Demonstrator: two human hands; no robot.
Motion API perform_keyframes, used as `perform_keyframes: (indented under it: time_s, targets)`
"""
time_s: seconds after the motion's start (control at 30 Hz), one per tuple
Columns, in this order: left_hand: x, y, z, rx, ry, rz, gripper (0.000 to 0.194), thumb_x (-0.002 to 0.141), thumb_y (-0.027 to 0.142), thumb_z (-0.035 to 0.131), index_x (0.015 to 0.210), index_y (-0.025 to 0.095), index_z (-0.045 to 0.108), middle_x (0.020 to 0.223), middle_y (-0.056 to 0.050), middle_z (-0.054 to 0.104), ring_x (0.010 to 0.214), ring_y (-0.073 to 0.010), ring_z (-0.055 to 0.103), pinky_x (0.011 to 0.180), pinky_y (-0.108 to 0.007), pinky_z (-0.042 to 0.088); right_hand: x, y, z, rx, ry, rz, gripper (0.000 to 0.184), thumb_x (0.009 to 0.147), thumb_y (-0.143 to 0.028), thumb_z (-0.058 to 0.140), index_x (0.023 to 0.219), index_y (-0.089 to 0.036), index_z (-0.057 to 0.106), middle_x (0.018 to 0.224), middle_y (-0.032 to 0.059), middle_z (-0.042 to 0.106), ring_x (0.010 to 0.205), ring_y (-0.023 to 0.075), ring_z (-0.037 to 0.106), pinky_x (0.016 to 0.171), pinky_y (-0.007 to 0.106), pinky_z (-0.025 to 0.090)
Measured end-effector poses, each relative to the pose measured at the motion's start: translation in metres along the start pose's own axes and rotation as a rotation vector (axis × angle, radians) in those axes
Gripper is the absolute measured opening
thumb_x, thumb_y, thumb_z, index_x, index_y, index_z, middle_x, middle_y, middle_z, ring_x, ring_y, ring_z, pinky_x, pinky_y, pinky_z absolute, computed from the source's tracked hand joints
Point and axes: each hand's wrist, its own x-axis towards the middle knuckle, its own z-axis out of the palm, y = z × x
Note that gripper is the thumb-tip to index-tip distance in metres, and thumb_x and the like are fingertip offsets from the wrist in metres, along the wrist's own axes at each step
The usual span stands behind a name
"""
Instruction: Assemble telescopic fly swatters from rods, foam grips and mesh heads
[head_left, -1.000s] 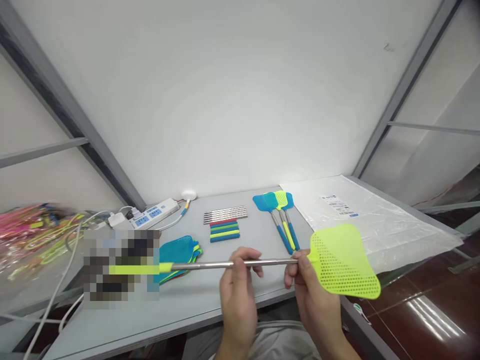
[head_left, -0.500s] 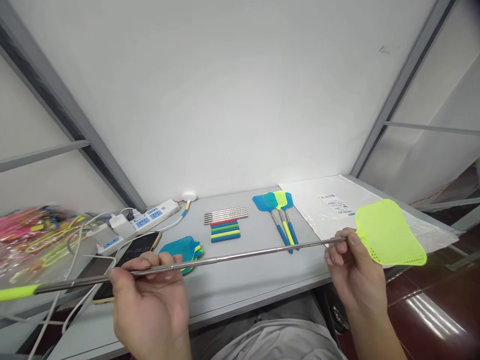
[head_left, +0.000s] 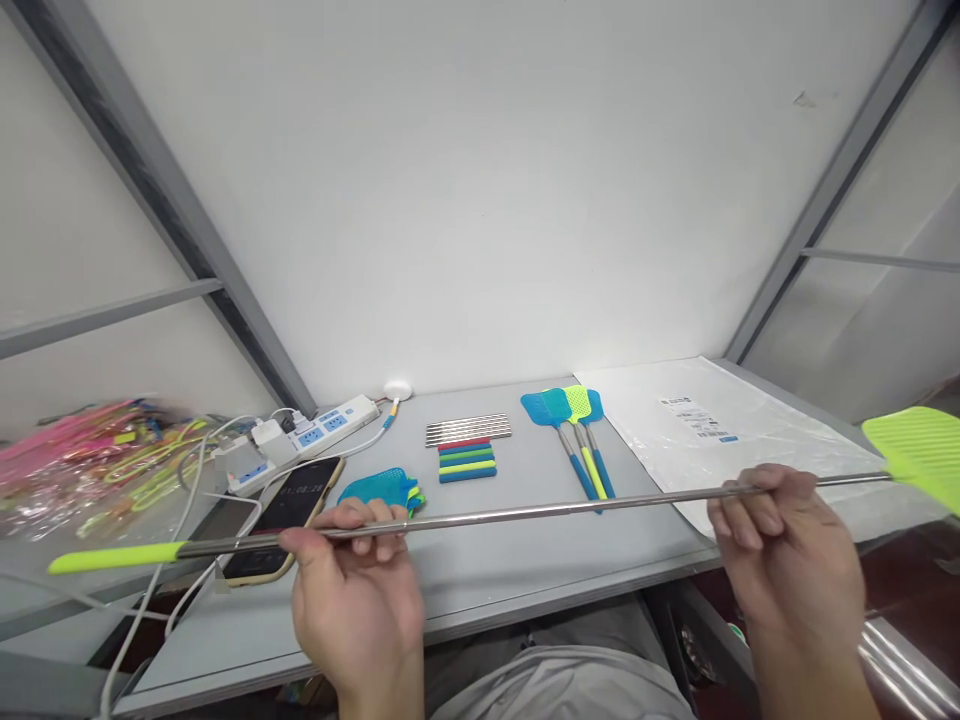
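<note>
Above the table (head_left: pixel 525 570), the left hand (head_left: pixel 360 590) and right hand (head_left: pixel 787 560), palms up, are gripping the shaft (head_left: pixel 525 512), which is running near-horizontally, yellow grip (head_left: pixel 116 557) pointing left, yellow head (head_left: pixel 919 455) right.

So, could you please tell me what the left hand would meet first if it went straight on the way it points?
Probably the blue-topped pile of swatter heads, just beyond the left hand, though its height above the table is hard to judge.
</note>
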Motion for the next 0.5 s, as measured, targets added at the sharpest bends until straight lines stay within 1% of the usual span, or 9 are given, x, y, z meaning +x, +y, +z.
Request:
perform_keyframes:
  time_s: [0.07,0.17,0.2,0.27,0.33,0.4,0.43,0.47,0.5]
  targets:
    - [0.001,0.005,0.000,0.030,-0.035,-0.002,0.039,0.091,0.050,0.060,0.072,0.016,0.060,0.060,0.005,0.038,0.050,-0.0081,0.037,0.053,-0.022,0.044,0.008,-0.012,-0.009,0.072,0.027,0.016,0.025,0.084,-0.037,0.073,0.077,-0.018,0.060,0.055,-0.0080,0.033,0.043,0.0046,0.029,0.043,0.019,0.038]
    - [-0.001,0.005,-0.001,0.082,-0.100,-0.058,0.019,0.083,0.034,0.074,0.085,0.017,0.065,0.067,0.004,0.047,0.053,-0.0074,0.042,0.055,-0.021,0.045,0.020,-0.023,-0.021,0.185,0.077,-0.010,0.017,0.088,-0.029,0.070,0.078,-0.019,0.061,0.057,-0.0076,0.030,0.044,0.0045,0.025,0.041,0.019,0.034]
    - [-0.003,0.003,-0.002,0.096,-0.112,-0.081,0.018,0.081,0.030,0.076,0.088,0.018,0.066,0.070,0.004,0.049,0.054,-0.0071,0.044,0.056,-0.022,0.046,0.022,-0.024,-0.023,0.193,0.089,-0.039,0.015,0.088,-0.028,0.069,0.078,-0.019,0.062,0.058,-0.0071,0.030,0.044,0.0045,0.027,0.041,0.020,0.033]
    - [-0.010,-0.006,-0.001,0.113,-0.138,-0.131,0.019,0.080,0.032,0.077,0.089,0.019,0.066,0.075,0.003,0.054,0.055,-0.0066,0.045,0.057,-0.022,0.046,0.023,-0.021,-0.022,0.159,0.087,-0.081,0.015,0.089,-0.030,0.068,0.080,-0.020,0.064,0.059,-0.0060,0.032,0.046,0.0052,0.031,0.041,0.022,0.033]
    - [-0.024,-0.018,0.002,0.154,-0.210,-0.211,0.021,0.081,0.036,0.076,0.089,0.019,0.067,0.075,0.002,0.055,0.056,-0.0068,0.047,0.058,-0.022,0.045,0.018,-0.010,-0.016,0.077,0.038,-0.060,0.016,0.088,-0.035,0.069,0.081,-0.021,0.065,0.058,-0.0059,0.034,0.045,0.0058,0.032,0.042,0.024,0.033]
    - [-0.041,-0.030,0.006,0.210,-0.355,-0.333,0.021,0.083,0.037,0.075,0.091,0.019,0.068,0.071,0.001,0.055,0.057,-0.0079,0.050,0.057,-0.021,0.042,0.007,0.004,-0.007,-0.013,-0.050,0.024,0.021,0.088,-0.040,0.067,0.080,-0.021,0.064,0.056,-0.0064,0.035,0.043,0.0058,0.032,0.043,0.024,0.035]
    - [-0.049,-0.034,0.008,0.218,-0.422,-0.396,0.023,0.086,0.041,0.071,0.093,0.018,0.069,0.069,0.000,0.055,0.057,-0.0086,0.051,0.057,-0.022,0.041,0.002,0.010,-0.003,-0.049,-0.101,0.069,0.025,0.089,-0.043,0.065,0.079,-0.021,0.063,0.056,-0.0064,0.036,0.042,0.0058,0.033,0.044,0.024,0.037]
    - [-0.056,-0.038,0.010,0.213,-0.456,-0.431,0.028,0.090,0.045,0.066,0.094,0.018,0.070,0.069,0.000,0.055,0.057,-0.0092,0.052,0.058,-0.023,0.041,-0.003,0.015,0.000,-0.074,-0.151,0.108,0.029,0.091,-0.047,0.061,0.078,-0.021,0.062,0.055,-0.0062,0.038,0.042,0.0061,0.035,0.045,0.025,0.038]
    - [-0.060,-0.040,0.011,0.200,-0.463,-0.435,0.035,0.092,0.050,0.060,0.094,0.017,0.071,0.069,-0.001,0.055,0.058,-0.0097,0.052,0.058,-0.023,0.041,-0.008,0.019,0.003,-0.089,-0.191,0.136,0.034,0.092,-0.050,0.057,0.078,-0.020,0.062,0.055,-0.0058,0.039,0.042,0.0065,0.037,0.046,0.025,0.039]
